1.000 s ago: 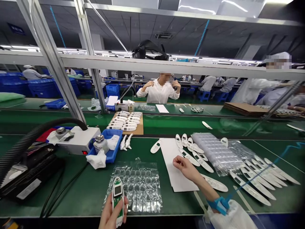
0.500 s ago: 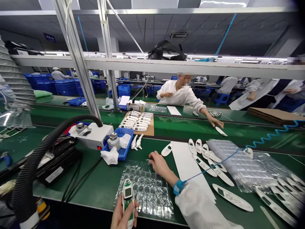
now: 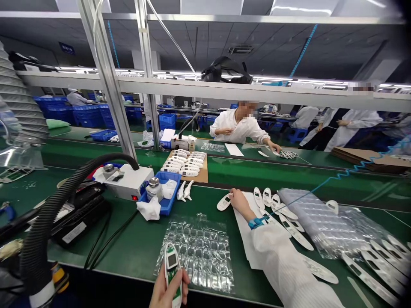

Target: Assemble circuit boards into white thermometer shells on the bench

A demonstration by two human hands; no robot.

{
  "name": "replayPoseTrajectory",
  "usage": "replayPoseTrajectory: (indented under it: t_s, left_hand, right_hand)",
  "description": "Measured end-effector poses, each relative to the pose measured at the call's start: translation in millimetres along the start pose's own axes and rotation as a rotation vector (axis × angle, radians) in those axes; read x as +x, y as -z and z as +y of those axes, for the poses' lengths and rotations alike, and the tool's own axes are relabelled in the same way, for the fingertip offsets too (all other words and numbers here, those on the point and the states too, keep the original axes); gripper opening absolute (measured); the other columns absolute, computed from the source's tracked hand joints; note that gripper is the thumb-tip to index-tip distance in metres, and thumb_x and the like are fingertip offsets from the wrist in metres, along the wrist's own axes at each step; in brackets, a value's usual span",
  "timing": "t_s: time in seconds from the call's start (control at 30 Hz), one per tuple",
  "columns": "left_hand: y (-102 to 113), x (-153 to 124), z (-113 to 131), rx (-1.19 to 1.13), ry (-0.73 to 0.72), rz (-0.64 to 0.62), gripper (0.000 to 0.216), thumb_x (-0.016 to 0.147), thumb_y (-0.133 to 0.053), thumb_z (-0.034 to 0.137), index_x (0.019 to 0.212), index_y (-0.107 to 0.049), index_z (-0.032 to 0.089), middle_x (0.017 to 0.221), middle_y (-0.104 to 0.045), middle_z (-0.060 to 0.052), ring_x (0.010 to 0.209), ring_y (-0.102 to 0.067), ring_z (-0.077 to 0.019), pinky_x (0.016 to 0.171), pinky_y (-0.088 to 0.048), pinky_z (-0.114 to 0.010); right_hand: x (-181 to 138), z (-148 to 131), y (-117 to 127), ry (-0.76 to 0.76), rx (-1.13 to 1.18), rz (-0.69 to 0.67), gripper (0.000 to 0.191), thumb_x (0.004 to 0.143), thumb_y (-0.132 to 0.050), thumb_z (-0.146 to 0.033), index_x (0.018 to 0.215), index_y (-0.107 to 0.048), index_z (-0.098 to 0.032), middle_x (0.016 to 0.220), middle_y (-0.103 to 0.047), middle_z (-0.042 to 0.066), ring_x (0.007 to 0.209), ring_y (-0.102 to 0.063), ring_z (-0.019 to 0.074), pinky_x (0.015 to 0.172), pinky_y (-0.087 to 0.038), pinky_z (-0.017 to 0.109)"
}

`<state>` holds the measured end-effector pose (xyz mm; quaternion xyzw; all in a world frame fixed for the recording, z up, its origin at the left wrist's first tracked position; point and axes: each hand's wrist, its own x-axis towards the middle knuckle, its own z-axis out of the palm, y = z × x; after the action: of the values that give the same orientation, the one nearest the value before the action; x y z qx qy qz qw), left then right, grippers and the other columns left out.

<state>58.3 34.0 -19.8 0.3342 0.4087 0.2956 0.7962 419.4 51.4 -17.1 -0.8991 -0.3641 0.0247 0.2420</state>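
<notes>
In the head view my left hand (image 3: 170, 286) grips a white oval device half (image 3: 171, 259) with a small grey screen and a green circuit board inside, held upright at the bench's front edge. My right hand (image 3: 241, 204), with a blue wrist strap (image 3: 257, 222), has its fingers curled at the right end of a white plastic cover (image 3: 223, 202) lying on the green bench. Its fingertips overlap that end, partly hiding it. Beneath the right forearm lies a white paper sheet (image 3: 247, 244). A clear blister tray (image 3: 201, 252) sits between my hands.
More white covers (image 3: 297, 231) and stacked clear trays (image 3: 308, 218) lie to the right. A blue bin (image 3: 167, 207) with a metal-topped bottle, a white box (image 3: 128, 182) and a black hose (image 3: 32, 239) stand left. Across the green belt, a co-worker (image 3: 237, 124) reaches sideways.
My right hand has moved from the blister tray's far edge rightward and away to the white cover. The left hand still holds the device half. The co-worker's arm has drawn back from the belt.
</notes>
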Motion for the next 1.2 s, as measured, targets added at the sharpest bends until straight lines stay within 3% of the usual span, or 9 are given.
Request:
replayPoseTrajectory:
  t_s: [0.1, 0.2, 0.3, 0.4, 0.5, 0.63, 0.8, 1.03, 1.2]
  left_hand:
    - [-6, 3, 6, 0.008, 0.039, -0.021, 0.06, 0.053, -0.082, 0.053, 0.096, -0.062, 0.017, 0.059, -0.058, 0.001, 0.05, -0.046, -0.0091, 0.045, -0.039, -0.021]
    - [-13, 7, 12, 0.065, 0.065, -0.03, 0.053, 0.054, -0.083, 0.05, 0.089, -0.064, 0.015, 0.059, -0.056, 0.001, 0.052, -0.047, -0.0089, 0.046, -0.039, -0.021]
    - [-23, 10, 10, 0.126, 0.012, -0.021, 0.048, 0.057, -0.081, 0.05, 0.083, -0.063, 0.015, 0.057, -0.052, 0.003, 0.052, -0.046, -0.0091, 0.045, -0.038, -0.021]
    - [-34, 12, -3, 0.209, -0.015, -0.049, 0.051, 0.056, -0.081, 0.052, 0.085, -0.064, 0.013, 0.055, -0.051, 0.004, 0.051, -0.046, -0.0097, 0.044, -0.037, -0.021]
    - [-37, 13, -16, 0.283, -0.037, -0.031, 0.05, 0.052, -0.082, 0.053, 0.074, -0.063, 0.013, 0.053, -0.052, 0.004, 0.045, -0.042, -0.008, 0.043, -0.034, -0.022]
    - [-28, 16, -21, 0.312, -0.072, 0.087, 0.053, 0.052, -0.08, 0.055, 0.08, -0.066, 0.012, 0.061, -0.059, -0.001, 0.058, -0.054, -0.0154, 0.053, -0.042, -0.025]
    - [-20, 17, -14, 0.321, -0.087, 0.137, 0.06, 0.051, -0.079, 0.057, 0.089, -0.068, 0.012, 0.069, -0.066, -0.006, 0.077, -0.063, -0.0269, 0.067, -0.048, -0.032]
    - [-21, 14, -18, 0.257, -0.067, 0.126, 0.06, 0.052, -0.081, 0.053, 0.092, -0.068, 0.011, 0.074, -0.069, -0.007, 0.082, -0.064, -0.0279, 0.073, -0.047, -0.034]
    - [-24, 13, -16, 0.212, -0.077, 0.118, 0.055, 0.053, -0.081, 0.05, 0.09, -0.068, 0.011, 0.077, -0.07, -0.008, 0.081, -0.064, -0.0261, 0.071, -0.047, -0.032]
  right_hand:
    - [2, -2, 4, 0.021, 0.097, -0.043, 0.015, 0.092, -0.054, -0.026, 0.094, -0.061, -0.013, 0.093, -0.063, 0.004, 0.086, -0.06, 0.0172, 0.08, -0.048, 0.036]
    - [-17, -18, 14, 0.101, 0.226, -0.092, 0.018, 0.091, -0.045, -0.018, 0.088, -0.061, -0.012, 0.083, -0.064, 0.005, 0.074, -0.061, 0.0164, 0.07, -0.048, 0.03]
    - [-63, -44, 23, 0.236, 0.344, -0.19, 0.016, 0.087, -0.048, -0.02, 0.086, -0.063, -0.016, 0.077, -0.065, 0.002, 0.065, -0.059, 0.0151, 0.06, -0.045, 0.026]
    - [-118, -68, 28, 0.426, 0.422, -0.255, 0.015, 0.087, -0.05, -0.023, 0.081, -0.063, -0.02, 0.077, -0.063, 0.001, 0.067, -0.057, 0.0144, 0.061, -0.042, 0.025]
    - [-147, -72, 27, 0.456, 0.476, -0.304, 0.015, 0.09, -0.048, -0.025, 0.086, -0.062, -0.019, 0.079, -0.062, 0.002, 0.07, -0.056, 0.015, 0.062, -0.042, 0.026]
    - [-141, -46, 14, 0.344, 0.313, -0.272, 0.011, 0.089, -0.05, -0.026, 0.085, -0.058, -0.019, 0.084, -0.059, 0.004, 0.077, -0.054, 0.0185, 0.068, -0.042, 0.03]
    - [-135, -28, -1, 0.359, 0.127, -0.28, 0.013, 0.087, -0.047, -0.016, 0.075, -0.051, -0.019, 0.085, -0.055, 0.005, 0.083, -0.051, 0.0202, 0.074, -0.039, 0.033]
    - [-159, -34, 18, 0.566, 0.178, -0.384, 0.02, 0.093, -0.038, -0.017, 0.078, -0.049, -0.021, 0.081, -0.06, 0.0, 0.075, -0.051, 0.0161, 0.074, -0.036, 0.03]
    - [-146, -38, 1, 0.3, 0.218, -0.344, 0.026, 0.096, -0.032, -0.023, 0.082, -0.053, -0.021, 0.061, -0.061, -0.002, 0.062, -0.057, 0.0156, 0.064, -0.037, 0.026]
